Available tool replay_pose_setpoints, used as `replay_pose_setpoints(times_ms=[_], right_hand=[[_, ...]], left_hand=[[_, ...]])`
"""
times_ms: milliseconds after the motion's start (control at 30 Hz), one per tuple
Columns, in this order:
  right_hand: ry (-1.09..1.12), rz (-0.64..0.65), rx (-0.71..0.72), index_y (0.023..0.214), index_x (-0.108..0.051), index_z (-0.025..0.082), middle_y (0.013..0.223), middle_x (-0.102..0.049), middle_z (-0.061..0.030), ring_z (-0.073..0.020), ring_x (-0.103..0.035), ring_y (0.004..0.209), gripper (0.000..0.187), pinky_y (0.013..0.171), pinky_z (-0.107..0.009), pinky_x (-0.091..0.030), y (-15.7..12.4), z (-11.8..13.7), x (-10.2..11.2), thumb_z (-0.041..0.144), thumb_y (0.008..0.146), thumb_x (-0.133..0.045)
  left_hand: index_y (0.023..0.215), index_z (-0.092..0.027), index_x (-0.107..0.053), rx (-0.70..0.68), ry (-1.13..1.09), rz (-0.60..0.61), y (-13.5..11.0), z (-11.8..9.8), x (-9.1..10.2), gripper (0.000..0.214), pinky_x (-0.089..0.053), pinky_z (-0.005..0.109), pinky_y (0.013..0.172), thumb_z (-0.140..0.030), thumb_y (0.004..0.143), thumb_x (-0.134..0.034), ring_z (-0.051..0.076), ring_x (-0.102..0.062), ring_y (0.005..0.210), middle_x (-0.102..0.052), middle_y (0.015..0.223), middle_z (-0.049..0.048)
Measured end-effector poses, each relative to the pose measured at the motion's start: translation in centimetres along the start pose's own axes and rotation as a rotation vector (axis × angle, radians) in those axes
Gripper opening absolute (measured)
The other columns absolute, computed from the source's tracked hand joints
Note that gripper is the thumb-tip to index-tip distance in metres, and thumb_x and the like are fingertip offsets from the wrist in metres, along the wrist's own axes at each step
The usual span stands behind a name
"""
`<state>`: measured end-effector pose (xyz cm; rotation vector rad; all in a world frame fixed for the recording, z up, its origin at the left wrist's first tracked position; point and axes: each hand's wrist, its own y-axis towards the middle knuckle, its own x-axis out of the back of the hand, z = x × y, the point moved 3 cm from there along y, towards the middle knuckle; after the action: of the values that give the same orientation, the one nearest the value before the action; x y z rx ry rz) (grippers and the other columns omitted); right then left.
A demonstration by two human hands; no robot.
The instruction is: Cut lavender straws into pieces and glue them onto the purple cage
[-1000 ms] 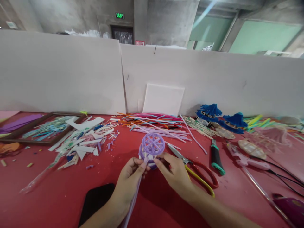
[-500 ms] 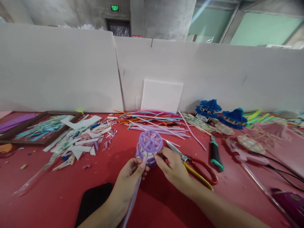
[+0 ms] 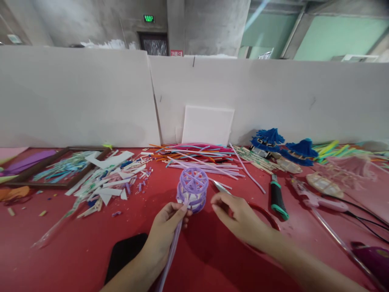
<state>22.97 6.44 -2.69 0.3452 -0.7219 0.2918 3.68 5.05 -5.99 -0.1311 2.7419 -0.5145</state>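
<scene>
My left hand (image 3: pixel 170 221) pinches a bundle of light purple pipe cleaners (image 3: pixel 173 257) just below a round purple pipe-cleaner piece (image 3: pixel 193 181). This piece has a spoked wheel on top and stacked rings with white parts underneath. My left fingers also rest close against its lower left side. To the right, my right hand (image 3: pixel 235 215) hovers apart from the piece, thumb and fingers parted, with nothing visible in them. It is over a pair of scissors (image 3: pixel 221 187), covering much of the handles; the blades and part of the red grip show.
Loose pipe cleaners (image 3: pixel 200 154) lie behind the piece. A utility knife (image 3: pixel 278 198), a pink glue gun (image 3: pixel 319 200) with a cable and blue tasselled crafts (image 3: pixel 269 138) are on the right. Paper scraps (image 3: pixel 112 190), a brown frame (image 3: pixel 39 185) and a black phone (image 3: pixel 124 253) are leftward.
My right hand has let go of the purple piece and moved right, over the scissors. My left hand keeps its pinch. The view has tilted up slightly.
</scene>
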Motion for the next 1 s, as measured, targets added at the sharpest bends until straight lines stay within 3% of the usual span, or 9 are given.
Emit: replay_pose_setpoints(times_ms=[167,267,433,533,700,800,933,1000], right_hand=[[-0.454,0.21,-0.218,0.082,-0.054,0.017,0.086,-0.063,-0.0089,-0.0213,-0.059,0.077,0.009,0.071,-0.033,-0.041,-3.0,-2.2,3.6,0.014,0.082,-0.045],[-0.576,0.316,-0.359,0.083,-0.055,0.015,0.089,-0.064,-0.0131,-0.024,-0.06,0.079,0.007,0.071,-0.034,-0.04,-4.2,-3.6,4.5,0.015,0.079,-0.049],[-0.579,0.311,-0.425,0.088,-0.054,0.013,0.086,-0.067,-0.0132,-0.0249,-0.064,0.078,0.017,0.065,-0.03,-0.038,-4.5,-4.8,4.2,0.01,0.072,-0.052],[-0.607,0.223,-0.47,0.088,-0.054,0.014,0.082,-0.068,-0.012,-0.0259,-0.065,0.074,0.02,0.06,-0.029,-0.037,-4.5,-5.2,4.5,0.01,0.069,-0.051],[-0.522,0.061,-0.432,0.1,-0.055,0.018,0.101,-0.068,-0.0125,-0.0275,-0.065,0.086,0.034,0.071,-0.032,-0.043,-5.8,-5.8,5.8,0.014,0.066,-0.053],[-0.394,0.147,-0.405,0.102,-0.056,0.02,0.102,-0.067,-0.0109,-0.0267,-0.062,0.088,0.036,0.074,-0.034,-0.044,-7.0,-5.5,5.6,0.016,0.067,-0.055],[-0.266,0.383,-0.436,0.081,-0.058,0.02,0.08,-0.067,-0.0061,-0.0211,-0.056,0.07,0.012,0.061,-0.029,-0.04,-7.9,-3.2,4.3,0.031,0.077,-0.054],[-0.222,0.449,-0.474,0.077,-0.058,0.02,0.078,-0.067,-0.0062,-0.0202,-0.055,0.068,0.024,0.057,-0.028,-0.038,-7.8,-1.9,3.9,0.043,0.078,-0.055]], left_hand=[[0.072,-0.017,-0.055,0.029,0.017,-0.018,-0.3,-0.2,0.0,0.042,-0.047,0.02,0.048,-0.041,0.053,-0.083,0.009,-0.055,0.056,-0.068,0.068,-0.0008],[0.074,-0.018,-0.053,0.03,0.04,-0.022,-0.3,-0.2,0.0,0.041,-0.046,0.02,0.043,-0.041,0.056,-0.082,0.009,-0.053,0.053,-0.066,0.069,-0.0025],[0.074,-0.018,-0.051,0.016,0.062,-0.017,-0.1,-0.3,0.0,0.04,-0.043,0.018,0.038,-0.041,0.058,-0.079,0.007,-0.052,0.049,-0.066,0.071,-0.0023],[0.074,-0.018,-0.05,0.012,0.066,-0.015,-0.1,-0.4,-0.1,0.041,-0.041,0.018,0.036,-0.042,0.057,-0.079,0.007,-0.05,0.048,-0.066,0.07,-0.002],[0.074,-0.019,-0.05,0.023,0.054,-0.025,-0.1,-0.5,-0.3,0.042,-0.038,0.017,0.034,-0.041,0.056,-0.08,0.006,-0.048,0.045,-0.063,0.066,-0.0033],[0.073,-0.019,-0.049,0.029,0.042,-0.022,-0.1,-0.4,-0.3,0.042,-0.034,0.015,0.033,-0.04,0.056,-0.08,0.005,-0.046,0.043,-0.063,0.066,-0.0039],[0.073,-0.019,-0.048,0.024,0.009,-0.02,-0.2,-0.4,-0.2,0.043,-0.031,0.014,0.033,-0.041,0.056,-0.08,0.004,-0.044,0.043,-0.063,0.066,-0.0038],[0.073,-0.019,-0.049,0.023,0.009,-0.016,-0.2,-0.4,-0.2,0.043,-0.031,0.014,0.034,-0.042,0.056,-0.081,0.004,-0.044,0.043,-0.063,0.066,-0.0034]])
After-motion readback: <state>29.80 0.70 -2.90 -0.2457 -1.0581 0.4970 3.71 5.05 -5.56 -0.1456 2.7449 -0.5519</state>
